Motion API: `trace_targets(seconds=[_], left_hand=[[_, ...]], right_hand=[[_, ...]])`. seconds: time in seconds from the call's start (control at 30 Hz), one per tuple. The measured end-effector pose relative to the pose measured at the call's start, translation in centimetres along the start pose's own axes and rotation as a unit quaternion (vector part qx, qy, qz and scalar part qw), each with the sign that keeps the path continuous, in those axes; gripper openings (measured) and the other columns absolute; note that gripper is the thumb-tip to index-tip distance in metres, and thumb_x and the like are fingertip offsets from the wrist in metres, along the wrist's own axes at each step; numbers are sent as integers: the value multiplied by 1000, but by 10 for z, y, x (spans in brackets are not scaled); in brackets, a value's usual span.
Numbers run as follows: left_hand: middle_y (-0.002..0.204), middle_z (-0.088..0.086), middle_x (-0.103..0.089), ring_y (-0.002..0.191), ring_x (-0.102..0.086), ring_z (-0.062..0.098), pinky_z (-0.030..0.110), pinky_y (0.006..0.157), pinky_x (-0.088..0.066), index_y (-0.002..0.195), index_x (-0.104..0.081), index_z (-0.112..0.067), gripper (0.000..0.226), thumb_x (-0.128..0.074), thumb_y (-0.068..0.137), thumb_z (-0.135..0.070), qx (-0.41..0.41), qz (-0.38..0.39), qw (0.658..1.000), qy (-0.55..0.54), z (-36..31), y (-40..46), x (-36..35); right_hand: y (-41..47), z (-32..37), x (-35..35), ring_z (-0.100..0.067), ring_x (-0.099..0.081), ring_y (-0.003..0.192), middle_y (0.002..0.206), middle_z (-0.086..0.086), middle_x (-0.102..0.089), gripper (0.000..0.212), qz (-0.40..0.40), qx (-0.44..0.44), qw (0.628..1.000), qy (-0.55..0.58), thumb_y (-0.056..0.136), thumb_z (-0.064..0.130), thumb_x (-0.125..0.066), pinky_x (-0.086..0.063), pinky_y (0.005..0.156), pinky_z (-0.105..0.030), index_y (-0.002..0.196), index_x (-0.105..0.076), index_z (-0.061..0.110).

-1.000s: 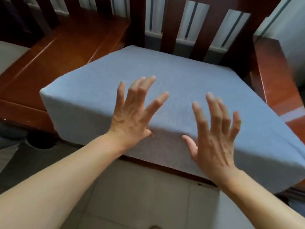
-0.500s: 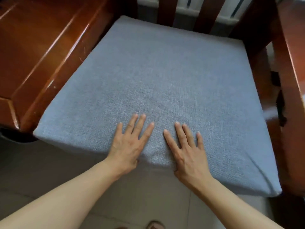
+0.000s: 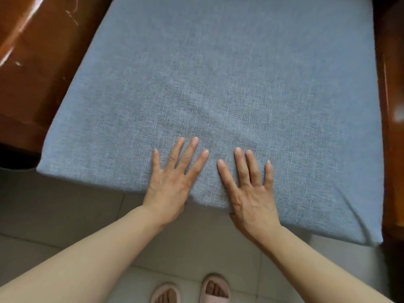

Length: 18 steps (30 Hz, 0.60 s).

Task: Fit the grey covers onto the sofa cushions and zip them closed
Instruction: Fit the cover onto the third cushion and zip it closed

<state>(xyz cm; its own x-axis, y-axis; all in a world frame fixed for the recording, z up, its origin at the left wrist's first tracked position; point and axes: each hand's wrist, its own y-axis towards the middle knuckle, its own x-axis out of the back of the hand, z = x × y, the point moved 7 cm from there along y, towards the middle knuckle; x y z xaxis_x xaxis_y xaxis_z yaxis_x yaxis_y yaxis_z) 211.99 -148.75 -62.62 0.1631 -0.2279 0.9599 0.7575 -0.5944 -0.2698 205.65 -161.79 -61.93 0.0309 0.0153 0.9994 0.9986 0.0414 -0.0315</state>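
A square sofa cushion in its grey woven cover (image 3: 218, 79) lies flat on the seat of a dark wooden sofa. My left hand (image 3: 175, 182) rests palm down on its near edge, fingers spread. Beside it, my right hand (image 3: 251, 193) lies flat the same way, a little to the right. Both hands press on the fabric and hold nothing. A small crease shows in the cover just beyond my fingertips. No zip is visible from here.
A polished wooden armrest (image 3: 28, 68) borders the cushion on the left, and another wooden arm (image 3: 393, 127) runs along the right. Grey floor tiles (image 3: 65, 211) lie below the front edge. My feet in pink slippers (image 3: 214, 289) stand at the bottom.
My hands came down from above the cushion's front side onto its top and now lie flat there. The view has tilted downward and moved closer over the cushion.
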Motion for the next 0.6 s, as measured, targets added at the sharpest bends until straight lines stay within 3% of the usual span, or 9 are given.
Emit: trace_targets(seconds=[0.03,0.1,0.17,0.23,0.33,0.47,0.6], left_hand=[[156,4,20,143,11,29,67,106,-12,147,18,-24,130,-78,60,-41,-8,14,1000,-12,0,0,0],[159,1,2,143,-2,28,71,104,-18,148,-6,-26,117,-64,55,-68,-25,24,995,-92,2,1,10],[158,-11,-8,140,-8,21,67,106,-22,146,-18,-34,86,-46,72,-68,-32,-14,982,-184,1,13,37],[157,-17,5,143,3,16,61,113,-8,147,-9,-43,69,-43,88,-53,0,-18,973,-230,-3,31,55],[153,-12,28,140,29,22,63,109,6,146,6,-47,73,-44,93,-48,72,54,963,-253,-21,50,52],[147,-9,42,134,39,27,68,106,3,142,11,-53,79,-49,91,-45,42,143,966,-212,-41,35,39],[146,-11,43,139,31,27,58,110,-20,142,13,-52,89,-57,90,-34,-8,250,957,-144,-38,2,42]], right_hand=[[-1,0,1,-36,-15,142,155,-18,-15,101,10,8,1000,12,59,30,-72,-12,110,-59,148,-24,22],[0,-5,13,-34,-20,140,153,-17,-22,94,15,17,998,53,65,56,-66,-13,110,-54,145,-31,22],[9,-25,27,-31,-26,136,151,-14,-29,72,-7,-31,994,107,80,58,-46,-14,111,-48,142,-37,21],[17,-56,32,-31,-17,140,156,-13,-19,73,2,-121,985,120,82,58,-32,-9,113,-49,147,-28,24],[8,-85,18,-26,15,145,158,-3,19,86,126,-195,968,97,75,74,-9,2,113,-55,150,7,34],[-17,-90,24,-33,18,143,154,-16,24,93,206,-301,929,62,86,73,-24,-10,112,-58,149,17,19],[-26,-76,38,-38,9,144,155,-20,18,85,264,-354,891,109,94,48,-44,-18,112,-51,150,6,8]])
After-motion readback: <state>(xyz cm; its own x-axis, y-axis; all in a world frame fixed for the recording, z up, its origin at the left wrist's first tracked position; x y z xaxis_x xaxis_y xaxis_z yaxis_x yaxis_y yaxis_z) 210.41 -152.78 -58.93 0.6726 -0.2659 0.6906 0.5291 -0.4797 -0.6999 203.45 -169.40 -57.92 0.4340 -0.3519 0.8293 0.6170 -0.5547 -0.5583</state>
